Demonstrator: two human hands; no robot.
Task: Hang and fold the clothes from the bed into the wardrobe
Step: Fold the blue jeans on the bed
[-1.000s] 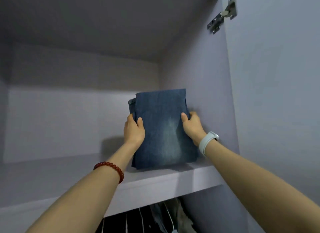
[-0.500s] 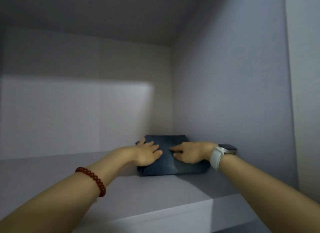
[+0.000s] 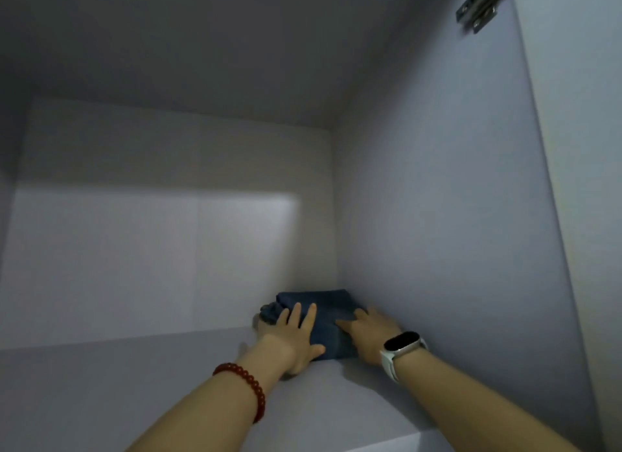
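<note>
A folded pair of blue jeans [image 3: 323, 308] lies flat in the back right corner of the wardrobe's upper shelf [image 3: 151, 384]. My left hand [image 3: 292, 333], with a red bead bracelet on the wrist, rests on the left part of the jeans with its fingers straight. My right hand [image 3: 368, 332], with a white-strapped watch on the wrist, lies flat on their right part, close to the side wall. Both hands cover the near half of the jeans.
The shelf is a grey-lilac box with a back wall [image 3: 151, 256], a right side wall [image 3: 437, 216] and a panel above. A metal door hinge [image 3: 478, 5] sits at the top right. The shelf's front edge [image 3: 397, 443] runs along the bottom.
The jeans went from held upright at the shelf's front edge to lying flat in the back right corner. Both hands let go of their sides and now lie flat on top.
</note>
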